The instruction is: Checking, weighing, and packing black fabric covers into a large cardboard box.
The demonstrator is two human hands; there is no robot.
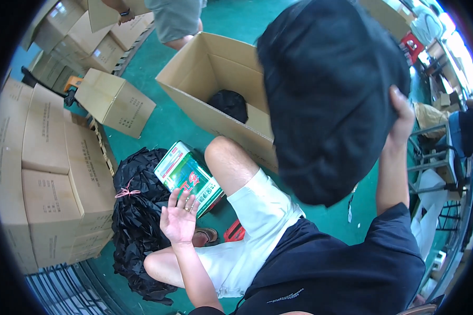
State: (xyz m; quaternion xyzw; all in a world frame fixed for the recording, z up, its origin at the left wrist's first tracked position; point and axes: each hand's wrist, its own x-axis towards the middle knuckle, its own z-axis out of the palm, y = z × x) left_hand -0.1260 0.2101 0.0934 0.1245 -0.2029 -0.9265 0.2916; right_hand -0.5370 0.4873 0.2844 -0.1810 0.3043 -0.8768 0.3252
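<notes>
Black, cloth-like material covered the bulky bundle [333, 100] raised close to the camera, above and partly in front of the open cardboard box [186, 86]; no lettering could be made out on it. Print showed elsewhere: dark lines of characters on the stacked cartons [47, 152] at the left and on the single carton [115, 102] standing near them, large red characters and smaller ones on the green and white container [190, 176], and small pale lettering on the dark shirt [336, 273]. The bundle was rounded, broad at the top and narrower below, its surface matt with soft folds, its outline blurred. The right hand [402, 116] gripped it at its right edge, the thumb on the near side and the fingers mostly out of sight behind. The left hand [178, 218] held nothing; its palm was turned up, its fingers were spread, a ring showed on one, and it hovered before the container's lower edge, beside a black plastic bag [142, 220] tied with pink string. The bundle hid the right part of the box, in which a dark rounded object [229, 106] lay, too shadowed to identify. Another person [176, 18] was cut off by the upper edge.
</notes>
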